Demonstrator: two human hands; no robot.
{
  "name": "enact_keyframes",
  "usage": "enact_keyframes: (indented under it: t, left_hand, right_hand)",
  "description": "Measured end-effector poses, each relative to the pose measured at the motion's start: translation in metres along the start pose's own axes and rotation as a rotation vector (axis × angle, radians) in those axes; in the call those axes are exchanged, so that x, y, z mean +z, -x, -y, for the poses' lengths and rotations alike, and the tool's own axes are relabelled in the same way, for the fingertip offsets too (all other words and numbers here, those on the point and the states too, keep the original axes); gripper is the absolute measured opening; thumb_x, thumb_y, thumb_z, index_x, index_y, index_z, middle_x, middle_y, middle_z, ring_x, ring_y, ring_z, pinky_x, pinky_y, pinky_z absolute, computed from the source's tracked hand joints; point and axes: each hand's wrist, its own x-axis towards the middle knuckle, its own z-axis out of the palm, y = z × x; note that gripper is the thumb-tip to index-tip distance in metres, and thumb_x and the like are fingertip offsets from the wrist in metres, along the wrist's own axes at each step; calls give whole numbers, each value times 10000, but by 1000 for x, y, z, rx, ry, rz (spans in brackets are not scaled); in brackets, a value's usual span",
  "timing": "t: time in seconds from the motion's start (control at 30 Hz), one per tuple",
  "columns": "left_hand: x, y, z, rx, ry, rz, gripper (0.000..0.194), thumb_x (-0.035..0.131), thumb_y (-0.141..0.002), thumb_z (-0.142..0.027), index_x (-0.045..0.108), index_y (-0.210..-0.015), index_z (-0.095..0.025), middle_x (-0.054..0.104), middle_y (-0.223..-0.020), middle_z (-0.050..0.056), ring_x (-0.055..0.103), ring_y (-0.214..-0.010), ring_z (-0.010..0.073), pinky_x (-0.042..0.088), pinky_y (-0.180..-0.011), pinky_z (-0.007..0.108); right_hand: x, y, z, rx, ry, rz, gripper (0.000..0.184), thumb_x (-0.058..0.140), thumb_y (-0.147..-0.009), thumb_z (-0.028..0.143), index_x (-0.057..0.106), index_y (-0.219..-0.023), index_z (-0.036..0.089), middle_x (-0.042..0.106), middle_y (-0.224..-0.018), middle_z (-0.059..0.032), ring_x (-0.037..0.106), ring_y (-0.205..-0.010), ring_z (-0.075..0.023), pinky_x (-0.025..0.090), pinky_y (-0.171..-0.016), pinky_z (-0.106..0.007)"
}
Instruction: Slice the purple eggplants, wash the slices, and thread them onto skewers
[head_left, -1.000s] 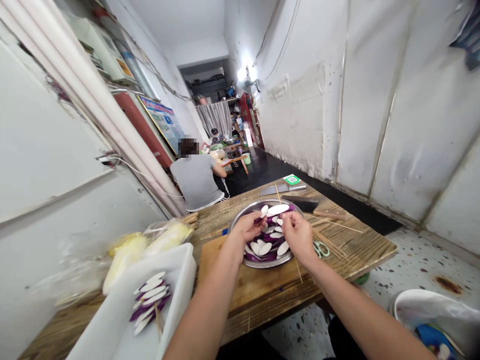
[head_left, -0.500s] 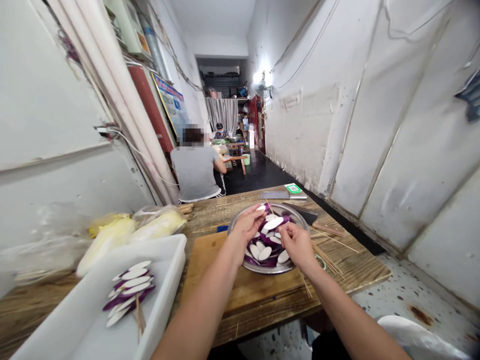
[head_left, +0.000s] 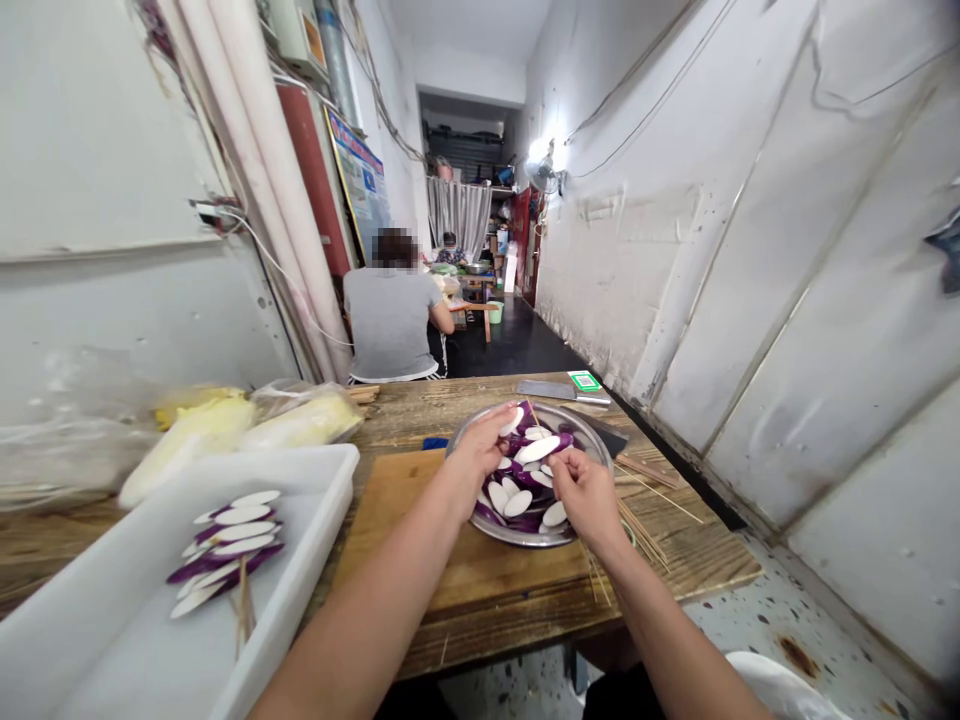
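Over a round metal bowl (head_left: pixel 541 541), my left hand (head_left: pixel 480 450) is closed on a purple-skinned eggplant slice (head_left: pixel 513 421) with a white cut face. A thin bamboo skewer (head_left: pixel 534 416) shows right beside that slice; its lower end is hidden. My right hand (head_left: pixel 581 490) is pinched at the edge of another eggplant slice (head_left: pixel 539 449), just above the pile. Many more loose eggplant slices (head_left: pixel 517 503) fill the bowl, which rests partly on a wooden cutting board (head_left: pixel 390 520). In a white tray (head_left: pixel 330 500) at left lie skewered eggplant slices (head_left: pixel 244 514), their sticks toward me.
Loose bamboo skewers (head_left: pixel 643 530) lie right of the bowl. Behind it are a cleaver (head_left: pixel 547 389), a dark-bladed knife (head_left: pixel 616 438) and a green QR card (head_left: pixel 584 381). Plastic bags (head_left: pixel 300 420) sit behind the tray. A person in grey (head_left: pixel 394 325) sits beyond the table.
The view has shifted, so the tray and bowl appear a little further left. Both hands keep nearly the same hold over the bowl.
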Motion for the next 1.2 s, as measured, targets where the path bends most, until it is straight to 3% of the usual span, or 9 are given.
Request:
enact_keyframes:
  t: [0.07, 0.17, 0.27, 0.37, 0.57, 0.7, 0.8, 0.9, 1.2]
  left_hand:
    - [-2, -2, 1, 0, 17, 25, 264, 689, -690, -66, 641, -937, -144, 581, -597, -28, 447, -398, 23, 322, -359, 118]
    - [-2, -2, 2, -16, 33, 16, 327, 697, -665, -43, 624, -959, -166, 609, -661, -11, 529, -492, 49, 441, -481, 149]
    - [1, 2, 2, -36, -8, 31, 333, 675, -647, -15, 597, -928, -175, 634, -709, 12, 610, -605, 113, 518, -612, 252]
    - [4, 6, 0, -57, -88, 45, 303, 624, -645, -1, 574, -889, -174, 633, -690, 16, 628, -623, 139, 514, -604, 267]
    - [6, 9, -2, 15, -86, -42, 287, 607, -656, 2, 545, -875, -172, 602, -628, -12, 558, -490, 74, 438, -489, 160]
    - [8, 10, -3, -17, 57, 5, 379, 656, -660, 14, 509, -949, -181, 641, -710, 37, 639, -617, 138, 525, -602, 252]
    - [7, 8, -3, -44, 123, -28, 243, 631, -708, 7, 514, -864, -138, 649, -731, 75, 662, -686, 166, 554, -665, 294]
    - [5, 4, -3, -67, 169, -78, 99, 558, -774, -4, 540, -800, -98, 637, -691, 83, 655, -656, 149, 564, -646, 257]
    - [5, 3, -9, -64, 328, -150, 79, 531, -839, -79, 567, -769, -85, 613, -642, 53, 611, -565, 86, 534, -557, 164]
  right_hand:
    - [0, 0, 0, 4, 2, -9, 260, 479, -810, 380, 512, -621, 205, 453, -473, 50, 398, -454, -113, 314, -478, -230]
    - [0, 0, 0, -11, 6, -15, 264, 475, -810, 382, 511, -615, 208, 455, -475, 48, 403, -454, -115, 316, -477, -231]
    - [0, 0, 0, -10, 5, -15, 260, 474, -811, 380, 513, -621, 207, 456, -477, 48, 407, -458, -116, 316, -478, -231]
    - [0, 0, 1, -1, 8, -20, 267, 477, -812, 383, 504, -615, 206, 444, -468, 50, 395, -455, -114, 307, -476, -229]
    - [0, 0, -1, -26, 15, -11, 261, 477, -819, 367, 502, -618, 203, 444, -471, 51, 396, -463, -114, 306, -485, -226]
    - [0, -1, -4, -50, 17, -14, 264, 476, -822, 371, 499, -620, 201, 460, -483, 48, 413, -477, -114, 322, -502, -226]
    - [0, -1, -6, -45, 22, -17, 258, 481, -816, 377, 513, -632, 199, 473, -484, 44, 420, -476, -118, 323, -499, -227]
    - [1, -2, -7, -42, 34, -1, 248, 485, -812, 364, 518, -629, 200, 477, -477, 40, 415, -465, -118, 313, -481, -227]
    - [2, -4, -7, -21, 78, 120, 219, 498, -798, 329, 527, -624, 200, 491, -509, 32, 411, -461, -115, 280, -442, -227]
